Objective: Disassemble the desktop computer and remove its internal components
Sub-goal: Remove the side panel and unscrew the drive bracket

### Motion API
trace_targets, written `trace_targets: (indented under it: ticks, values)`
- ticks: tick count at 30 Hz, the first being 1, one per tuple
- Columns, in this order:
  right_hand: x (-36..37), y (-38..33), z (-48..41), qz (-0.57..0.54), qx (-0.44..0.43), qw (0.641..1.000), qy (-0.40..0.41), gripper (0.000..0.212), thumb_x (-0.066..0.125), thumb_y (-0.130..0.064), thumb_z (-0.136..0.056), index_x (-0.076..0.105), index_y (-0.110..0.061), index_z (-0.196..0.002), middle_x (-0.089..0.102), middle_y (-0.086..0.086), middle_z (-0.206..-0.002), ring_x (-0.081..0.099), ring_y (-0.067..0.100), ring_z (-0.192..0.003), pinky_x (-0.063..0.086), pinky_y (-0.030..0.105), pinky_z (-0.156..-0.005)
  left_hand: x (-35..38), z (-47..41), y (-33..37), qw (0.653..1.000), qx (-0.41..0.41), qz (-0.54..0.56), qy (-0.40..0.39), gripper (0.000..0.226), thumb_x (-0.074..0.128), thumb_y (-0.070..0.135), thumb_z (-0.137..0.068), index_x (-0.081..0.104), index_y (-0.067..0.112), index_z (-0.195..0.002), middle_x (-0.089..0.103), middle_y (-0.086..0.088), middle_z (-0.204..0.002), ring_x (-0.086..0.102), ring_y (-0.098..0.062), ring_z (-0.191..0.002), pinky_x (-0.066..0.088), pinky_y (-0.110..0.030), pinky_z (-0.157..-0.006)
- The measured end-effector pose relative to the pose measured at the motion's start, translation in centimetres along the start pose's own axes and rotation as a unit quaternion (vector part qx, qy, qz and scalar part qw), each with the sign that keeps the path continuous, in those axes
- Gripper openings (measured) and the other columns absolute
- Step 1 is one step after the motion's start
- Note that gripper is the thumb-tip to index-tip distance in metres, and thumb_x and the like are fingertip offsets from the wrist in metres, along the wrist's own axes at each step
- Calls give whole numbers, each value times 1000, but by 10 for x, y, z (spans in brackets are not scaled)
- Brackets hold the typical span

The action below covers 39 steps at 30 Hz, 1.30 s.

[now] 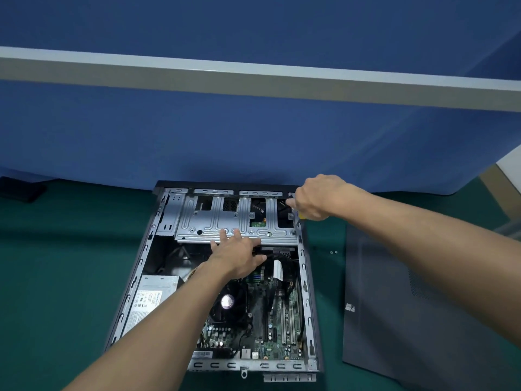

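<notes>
The drive cage (225,218) spans the far end of the desktop case (135,277), long axis crosswise. Its near right corner lies just below the right hand (313,198), the nearer one, whose fingers curl round a yellow-handled screwdriver (296,221) pointing down at it. The left hand (239,252) rests on the cage's near edge, fingers straight and spread.

Both arms reach forward, left hand (240,254) flat, right hand (315,199) curled.

desktop computer case (306,292) open on green mat (56,277) | left hand (239,255) flat on metal drive cage (203,218) | right hand (315,198) grips yellow-handled screwdriver (297,221), tip at cage's right edge | side panel (408,306) lies right of case
</notes>
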State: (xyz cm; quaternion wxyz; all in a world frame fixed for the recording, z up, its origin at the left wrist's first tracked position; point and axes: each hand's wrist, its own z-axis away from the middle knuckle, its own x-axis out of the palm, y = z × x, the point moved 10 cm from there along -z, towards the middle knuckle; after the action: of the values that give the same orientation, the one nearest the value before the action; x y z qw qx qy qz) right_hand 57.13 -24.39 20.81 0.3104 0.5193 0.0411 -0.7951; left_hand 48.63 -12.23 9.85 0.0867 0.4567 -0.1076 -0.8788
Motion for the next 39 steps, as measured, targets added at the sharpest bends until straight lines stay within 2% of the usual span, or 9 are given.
trace_targets:
  ticks: [7,10,13,16,24,27,30,33,39]
  values:
    - [-3,7,4,-114,-5,993,33,28,61,-22,-87,43,-15,-66,47,3,-72,47,23,-62,34,28,-50,-5,-1,4,1000,-2,2,-8,58,45,52,-97,31,30,-149,10,-19,-160,-3,-46,-145,5,-66,-112]
    - [-1,-4,5,-189,-48,981,24,25,55,-1,-79,49,-23,-67,57,-1,-82,57,26,-82,48,36,-61,-5,0,3,1000,-3,3,-6,59,46,52,-97,31,30,-149,11,-19,-160,-2,-47,-145,6,-66,-112]
    - [7,-2,5,-180,-15,983,20,18,58,-29,-89,45,-19,-83,53,-2,-87,52,26,-84,47,39,-68,-5,1,2,1000,-4,0,-5,60,46,53,-97,30,31,-150,10,-19,-160,-3,-46,-145,5,-65,-113]
    - [8,15,4,-126,71,989,35,53,34,-65,-92,48,-16,-76,46,-2,-75,46,27,-76,36,36,-70,-3,0,2,1000,-4,-2,-6,60,45,53,-97,28,31,-150,7,-19,-160,-4,-46,-145,4,-64,-114]
    - [1,10,6,-196,35,978,60,10,58,-17,-86,55,-22,-77,60,0,-97,54,28,-88,40,33,-67,-2,2,1,1000,0,-1,-8,60,43,52,-98,25,33,-151,2,-17,-161,-7,-45,-145,1,-63,-115]
    - [9,13,7,-230,42,971,47,13,57,-33,-91,54,-21,-97,59,-1,-103,52,25,-91,39,35,-71,-2,2,1,1000,0,1,-8,60,43,52,-98,25,32,-151,2,-17,-161,-7,-45,-145,1,-63,-115]
    - [16,25,10,-164,105,980,42,48,34,-60,-95,45,-16,-78,46,-4,-78,46,26,-80,35,36,-71,-2,2,1,1000,0,-1,-7,60,43,52,-98,25,33,-152,2,-17,-161,-7,-45,-145,1,-63,-115]
    - [13,21,10,-155,80,984,37,42,40,-46,-98,35,-21,-64,41,-2,-71,47,28,-77,35,35,-69,-2,2,2,1000,2,0,-5,60,43,53,-97,25,33,-152,3,-17,-161,-7,-45,-145,2,-63,-115]
    - [9,4,10,-209,3,977,42,9,53,-18,-87,51,-27,-86,58,-3,-98,52,24,-90,38,34,-65,-2,3,1,1000,1,-2,-4,60,43,53,-98,25,34,-151,4,-17,-161,-6,-45,-145,3,-62,-115]
